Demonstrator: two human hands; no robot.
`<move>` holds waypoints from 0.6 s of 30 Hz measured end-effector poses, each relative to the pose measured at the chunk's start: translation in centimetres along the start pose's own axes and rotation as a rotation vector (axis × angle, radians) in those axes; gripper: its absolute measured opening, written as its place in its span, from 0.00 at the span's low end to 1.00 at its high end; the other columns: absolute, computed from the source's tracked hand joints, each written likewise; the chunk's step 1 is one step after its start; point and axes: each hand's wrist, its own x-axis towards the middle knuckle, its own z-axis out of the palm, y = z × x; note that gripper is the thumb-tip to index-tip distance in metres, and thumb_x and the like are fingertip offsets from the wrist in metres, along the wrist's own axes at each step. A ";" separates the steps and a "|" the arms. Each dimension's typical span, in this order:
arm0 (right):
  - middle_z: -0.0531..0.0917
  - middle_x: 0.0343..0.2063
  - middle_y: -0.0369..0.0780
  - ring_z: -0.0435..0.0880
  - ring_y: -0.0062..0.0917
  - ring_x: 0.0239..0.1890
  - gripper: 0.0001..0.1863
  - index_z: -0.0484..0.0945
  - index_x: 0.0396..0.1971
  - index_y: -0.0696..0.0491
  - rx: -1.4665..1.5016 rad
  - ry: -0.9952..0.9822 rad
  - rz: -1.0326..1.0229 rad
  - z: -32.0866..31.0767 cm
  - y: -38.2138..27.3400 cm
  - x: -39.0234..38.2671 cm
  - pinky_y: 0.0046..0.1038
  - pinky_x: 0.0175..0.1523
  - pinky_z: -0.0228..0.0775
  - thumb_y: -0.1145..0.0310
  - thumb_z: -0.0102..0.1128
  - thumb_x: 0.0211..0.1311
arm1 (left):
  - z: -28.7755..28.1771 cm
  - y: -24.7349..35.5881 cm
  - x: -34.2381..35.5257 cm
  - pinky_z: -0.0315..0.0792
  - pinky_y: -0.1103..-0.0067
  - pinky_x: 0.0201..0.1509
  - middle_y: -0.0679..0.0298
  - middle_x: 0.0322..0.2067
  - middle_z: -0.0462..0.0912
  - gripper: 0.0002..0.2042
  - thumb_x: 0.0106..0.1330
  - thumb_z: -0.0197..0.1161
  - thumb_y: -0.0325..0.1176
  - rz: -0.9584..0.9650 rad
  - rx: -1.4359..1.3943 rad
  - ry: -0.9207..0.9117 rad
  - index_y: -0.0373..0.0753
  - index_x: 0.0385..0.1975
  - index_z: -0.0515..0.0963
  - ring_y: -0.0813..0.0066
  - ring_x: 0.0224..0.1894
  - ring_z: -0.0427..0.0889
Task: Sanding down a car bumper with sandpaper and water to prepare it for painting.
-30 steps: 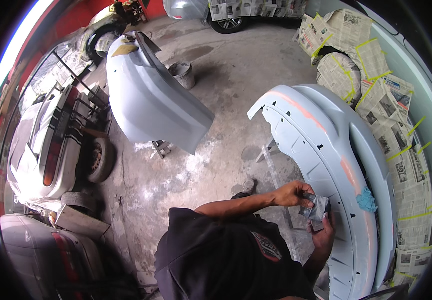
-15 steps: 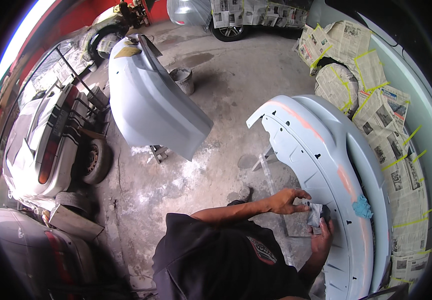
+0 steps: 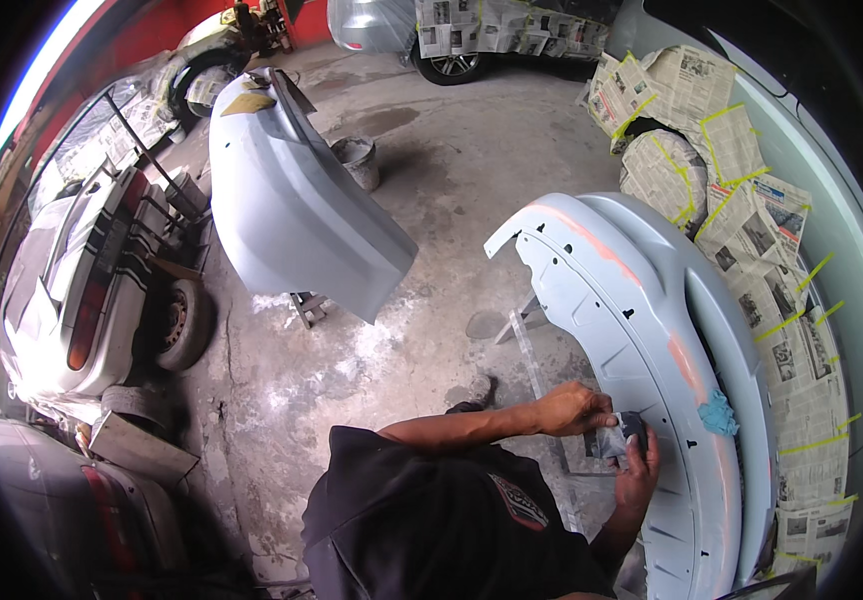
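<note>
My left hand (image 3: 574,408) is closed, its fingertips pinching the edge of a grey piece of sandpaper (image 3: 608,439). My right hand (image 3: 638,472) grips the other side of it, with a dark block-like part (image 3: 633,427) showing at the fingers. Whether that part is a separate pad or the sheet's dark face, I cannot tell. Both hands are over the inner edge of a pale blue-grey car bumper (image 3: 602,265) marked with pinkish filler patches. A crumpled blue cloth (image 3: 719,413) lies on the bumper, to the right of my hands.
Another grey bumper (image 3: 297,205) rests on a stand (image 3: 307,308) at left, with a bucket (image 3: 357,160) behind it. A car panel covered in newspaper (image 3: 752,230) stands close at right. Damaged white car parts (image 3: 82,290) and a wheel (image 3: 185,325) line the left side.
My left fingers have closed from a spread pose onto the sandpaper's edge. The sandpaper has shifted slightly left with my right hand. The whole view has shifted a little.
</note>
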 end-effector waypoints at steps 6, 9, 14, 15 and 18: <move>0.79 0.48 0.36 0.77 0.21 0.44 0.21 0.70 0.62 0.50 0.064 0.150 -0.002 0.9 0.2 -0.5 0.27 0.36 0.65 0.65 0.56 0.72 | 0.2 -1.2 -0.1 0.75 0.67 0.42 0.54 0.32 0.84 0.14 0.68 0.65 0.41 0.037 -0.135 -0.059 0.38 0.45 0.81 0.55 0.37 0.84; 0.79 0.48 0.36 0.77 0.22 0.44 0.22 0.70 0.63 0.49 0.112 0.172 -0.011 1.0 -0.1 -0.3 0.28 0.37 0.65 0.65 0.57 0.71 | 0.0 -1.0 -0.2 0.75 0.70 0.44 0.59 0.34 0.85 0.15 0.68 0.66 0.39 0.040 -0.233 -0.083 0.39 0.49 0.79 0.64 0.39 0.84; 0.78 0.49 0.38 0.78 0.25 0.45 0.22 0.69 0.61 0.51 0.222 0.107 0.006 0.5 0.4 -0.1 0.30 0.35 0.68 0.68 0.57 0.69 | 2.4 -4.0 0.3 0.74 0.74 0.46 0.66 0.34 0.84 0.17 0.66 0.69 0.35 -0.053 -0.605 -0.056 0.38 0.51 0.77 0.77 0.39 0.81; 0.78 0.49 0.38 0.78 0.25 0.45 0.22 0.69 0.61 0.51 0.222 0.104 0.005 1.0 0.2 -0.1 0.30 0.35 0.68 0.68 0.57 0.69 | 2.5 -4.3 0.5 0.74 0.75 0.46 0.67 0.33 0.83 0.18 0.65 0.70 0.35 -0.098 -0.783 -0.022 0.38 0.52 0.77 0.79 0.39 0.80; 0.79 0.45 0.38 0.78 0.24 0.38 0.19 0.70 0.57 0.53 0.244 0.138 0.041 2.1 0.1 0.0 0.27 0.33 0.68 0.68 0.58 0.69 | 2.1 -4.9 0.6 0.74 0.75 0.48 0.65 0.36 0.82 0.19 0.66 0.69 0.34 -0.152 -0.832 -0.039 0.37 0.54 0.75 0.78 0.40 0.80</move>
